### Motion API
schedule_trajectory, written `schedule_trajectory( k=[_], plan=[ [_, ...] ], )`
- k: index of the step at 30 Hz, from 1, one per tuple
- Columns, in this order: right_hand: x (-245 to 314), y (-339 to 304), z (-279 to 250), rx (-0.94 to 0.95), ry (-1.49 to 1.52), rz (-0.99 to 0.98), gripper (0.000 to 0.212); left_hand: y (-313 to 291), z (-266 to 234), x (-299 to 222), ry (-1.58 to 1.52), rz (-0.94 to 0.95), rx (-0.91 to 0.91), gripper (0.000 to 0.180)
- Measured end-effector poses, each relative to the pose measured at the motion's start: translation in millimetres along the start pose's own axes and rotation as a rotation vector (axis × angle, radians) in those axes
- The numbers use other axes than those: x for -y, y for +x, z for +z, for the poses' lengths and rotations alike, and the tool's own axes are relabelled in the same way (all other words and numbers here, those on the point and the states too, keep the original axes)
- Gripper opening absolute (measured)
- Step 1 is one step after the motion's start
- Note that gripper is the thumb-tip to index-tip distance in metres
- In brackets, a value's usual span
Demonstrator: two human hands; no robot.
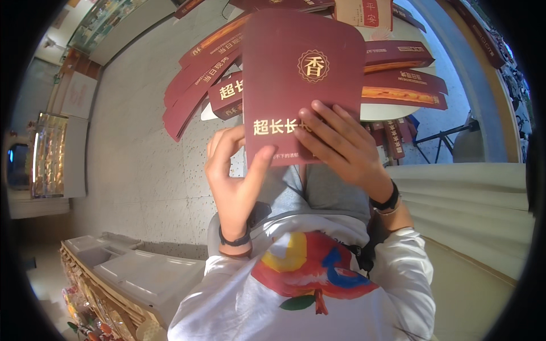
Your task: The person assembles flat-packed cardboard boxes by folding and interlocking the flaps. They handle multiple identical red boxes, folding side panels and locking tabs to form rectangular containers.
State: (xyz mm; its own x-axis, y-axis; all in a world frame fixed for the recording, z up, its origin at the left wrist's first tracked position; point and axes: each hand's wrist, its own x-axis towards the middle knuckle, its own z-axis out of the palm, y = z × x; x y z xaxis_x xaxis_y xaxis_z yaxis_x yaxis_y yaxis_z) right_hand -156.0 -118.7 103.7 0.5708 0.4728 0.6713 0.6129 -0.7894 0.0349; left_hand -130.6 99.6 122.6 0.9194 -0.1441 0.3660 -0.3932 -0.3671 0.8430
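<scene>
Upright in front of me is a flat dark red carton (304, 51) with rounded top corners and gold printing. At its lower left edge my left hand (234, 170) grips it, the thumb lying over the front and the other fingers bent at the edge and partly hidden behind. My right hand (348, 145) holds the lower right, several fingers laid across the front face; its thumb is out of sight. Behind the carton, more dark red cartons (202, 79) lie fanned out to the left, and long red cartons (406, 94) with a bread picture lie to the right.
A white table (392, 113) bears the cartons, with a beige and red package (364, 12) at its far side. Black metal legs (446, 137) stand at the right, near a cream covered surface (466, 193). White cabinets (145, 273) are lower left; a lit display case (48, 153) stands farther left.
</scene>
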Motion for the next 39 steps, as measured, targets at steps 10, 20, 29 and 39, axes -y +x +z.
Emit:
schedule_trajectory(
  k=[10, 20, 29, 39],
  plan=[
    [-3.4, 31.1, -10.7, 0.116, 0.062, 0.16, 0.081, 2.1, 14.1, 6.5, -0.639, -0.223, 0.261, 0.032],
    [-1.5, 20.5, 3.5, -0.103, 0.196, 0.102, 0.056, -1.7, 28.5, 8.0, -0.377, 0.219, 0.145, 0.02],
    [2.2, 20.3, -3.3, -0.134, 0.108, 0.205, 0.06, -3.3, 27.4, 18.0, -0.31, 0.245, -0.021, 0.01],
    [9.0, -24.0, -0.7, -0.354, 0.467, 0.643, 0.085, -3.5, 31.9, 25.8, -0.629, 0.099, -0.173, 0.039]
  ],
)
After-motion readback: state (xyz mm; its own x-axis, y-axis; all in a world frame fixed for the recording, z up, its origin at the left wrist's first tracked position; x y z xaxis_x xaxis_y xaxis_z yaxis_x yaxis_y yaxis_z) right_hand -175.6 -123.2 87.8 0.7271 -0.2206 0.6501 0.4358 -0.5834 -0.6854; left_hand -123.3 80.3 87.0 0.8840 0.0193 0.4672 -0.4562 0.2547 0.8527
